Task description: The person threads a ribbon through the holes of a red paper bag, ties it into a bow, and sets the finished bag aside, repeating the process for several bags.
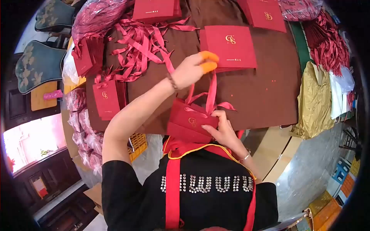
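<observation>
The left arm reaches diagonally up and across from the left, elbow bent, so that the left hand [189, 73] hangs above the middle of the table, palm down, with bright orange covers on 2 fingertips. Those fingers are curled and closed on a glossy pinkish-red ribbon [211, 92], which runs down to a small dark-red paper bag with gold lettering [185, 129]. The bag sits tilted at the table's near edge, against a red apron with yellow piping [173, 192]. The right hand [225, 134] grasps its right side, thumb across the front, the other fingers bent around the upper corner. Beneath spreads a brown cloth table cover [266, 104]; beyond the left hand lies a stack of flat square red bags [237, 46], and to its left a tangled heap of pinkish-red ribbons [135, 50]. A crumpled gold plastic bag [316, 100] hangs at the right edge, near brown cardboard [275, 150] on a grey floor [304, 165]. At far left stands a dark-green floral-patterned chair [40, 67].
</observation>
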Available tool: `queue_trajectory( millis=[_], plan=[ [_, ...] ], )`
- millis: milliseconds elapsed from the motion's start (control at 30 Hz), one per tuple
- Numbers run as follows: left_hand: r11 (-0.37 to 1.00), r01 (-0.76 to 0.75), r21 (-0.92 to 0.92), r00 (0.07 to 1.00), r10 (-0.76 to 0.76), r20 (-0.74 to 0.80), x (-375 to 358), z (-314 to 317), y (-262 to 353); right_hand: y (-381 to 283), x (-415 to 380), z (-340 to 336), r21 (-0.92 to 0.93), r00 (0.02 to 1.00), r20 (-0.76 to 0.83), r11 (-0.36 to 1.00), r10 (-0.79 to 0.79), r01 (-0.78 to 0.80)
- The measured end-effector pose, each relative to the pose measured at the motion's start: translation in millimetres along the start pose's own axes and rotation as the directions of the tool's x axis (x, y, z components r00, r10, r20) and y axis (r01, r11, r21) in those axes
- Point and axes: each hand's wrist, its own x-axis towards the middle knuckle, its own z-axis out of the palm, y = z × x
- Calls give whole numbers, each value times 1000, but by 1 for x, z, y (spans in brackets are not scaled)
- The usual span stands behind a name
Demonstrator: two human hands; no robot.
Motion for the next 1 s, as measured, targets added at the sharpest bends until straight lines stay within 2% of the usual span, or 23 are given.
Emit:
queue_trajectory(
  millis=[67,133,200,233,300,333,367,400,433,500,533,567,600,633,667,700,733,767,800,833,900,967,1000],
  plan=[
    [1000,-11,-23,999,12,49,1,-4,-10,1,-1,0,-34,998,-46,999,-34,33],
    [960,-277,-44,951,268,-157,-4,-15,-13,11,-4,4,63,997,-81,998,-8,13],
    [961,-174,-216,978,143,-152,-27,-34,-10,30,-4,8,193,989,-146,981,4,24],
    [936,-129,-326,983,77,-168,-39,-37,-10,29,-4,5,275,974,-162,955,157,-109],
    [888,14,-459,999,-29,-25,-67,-39,-27,12,7,-1,457,952,-295,887,81,66],
    [821,45,-569,997,-2,75,-80,-33,-47,10,8,-5,572,933,-279,820,228,-29],
    [688,201,-697,979,-110,174,-95,-27,-34,6,13,-8,615,939,-302,786,163,61],
    [913,136,-385,984,-80,160,-101,-24,-50,11,15,-10,578,933,-320,814,166,54],
    [775,256,-578,964,-158,216,-112,-22,-27,15,19,-9,545,929,-333,837,160,51],
    [650,227,-726,973,-184,139,-129,-34,-20,0,31,-4,522,935,-347,844,77,124],
    [769,125,-627,986,-168,-10,-141,-51,-24,-9,29,-6,668,951,-224,744,211,-8],
    [867,38,-496,981,-126,-146,-157,-74,-29,-10,30,-9,665,981,-129,746,145,-22],
    [907,137,-399,932,-255,-258,-172,-100,6,-10,31,-9,658,979,-133,752,155,-29],
    [946,76,-316,885,-210,-415,-191,-116,8,-8,32,-8,652,975,-144,757,169,-35],
    [964,195,-180,785,-264,-561,-212,-134,3,-5,34,-7,653,978,-136,757,157,-30],
    [968,-17,-252,746,-156,-648,-220,-141,12,-1,35,-7,630,971,-118,772,208,-88],
    [993,24,-118,726,-98,-680,-233,-149,18,3,35,-8,603,959,-107,784,262,-147],
    [954,290,78,666,-143,-732,-240,-155,23,6,35,-7,600,960,-113,788,257,-140],
    [818,387,426,678,60,-733,-247,-157,14,10,35,-7,582,959,-87,795,268,-170],
    [553,458,696,710,244,-660,-251,-156,-2,12,34,-6,564,958,-57,801,281,-201],
    [491,517,701,712,208,-671,-246,-148,-45,14,34,-3,557,963,-51,808,263,-191],
    [510,613,603,729,-70,-681,-235,-133,-79,16,34,-2,494,966,-28,844,257,-210],
    [432,612,663,741,-21,-671,-230,-118,-92,14,34,-2,444,973,-30,875,230,-194]
  ],
)
